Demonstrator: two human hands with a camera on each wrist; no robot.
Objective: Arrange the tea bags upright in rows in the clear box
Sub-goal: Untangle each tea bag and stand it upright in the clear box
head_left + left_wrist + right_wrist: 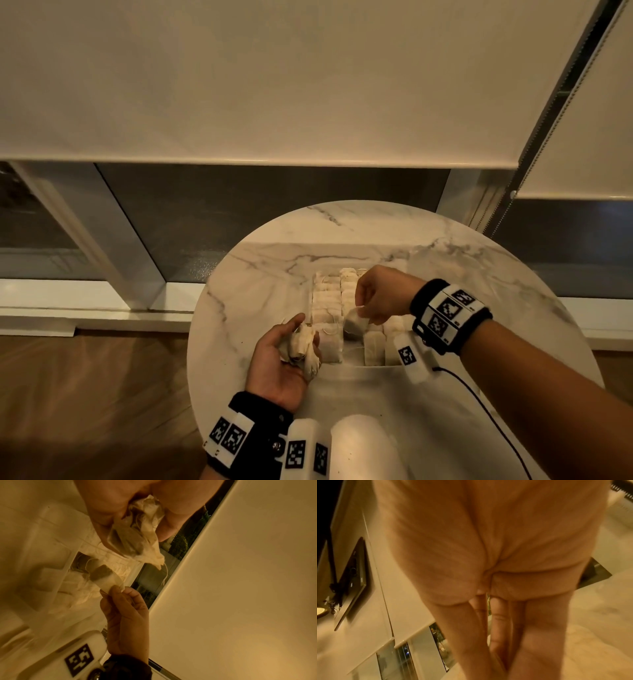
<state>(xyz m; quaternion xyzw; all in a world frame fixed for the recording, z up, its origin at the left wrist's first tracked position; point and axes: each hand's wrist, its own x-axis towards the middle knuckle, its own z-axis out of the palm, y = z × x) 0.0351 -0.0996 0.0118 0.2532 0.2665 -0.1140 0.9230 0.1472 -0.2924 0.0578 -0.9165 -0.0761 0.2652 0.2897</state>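
Note:
A clear box [352, 358] sits mid-table, holding upright rows of tea bags [327, 298]; one column has a gap near its front end. My left hand [298, 342], palm up at the box's front-left corner, holds a crumpled bunch of tea bags [308, 359]. My right hand [361, 310] reaches in from the right and pinches the top edge of a single tea bag [356, 325], which hangs over the gap. The left wrist view shows the bunch [135, 539] in my left hand [137, 524] and the single bag [104, 576] pinched by my right hand [118, 588]. The right wrist view shows only my right hand's fingers [498, 615]; its bag is hidden.
The round marble table [274, 267] stands before a window with a lowered roller blind [274, 85]. A black cable [479, 401] trails across the table's right side. A pale rounded object [363, 445] lies at the near edge. Wooden floor [85, 394] lies to the left.

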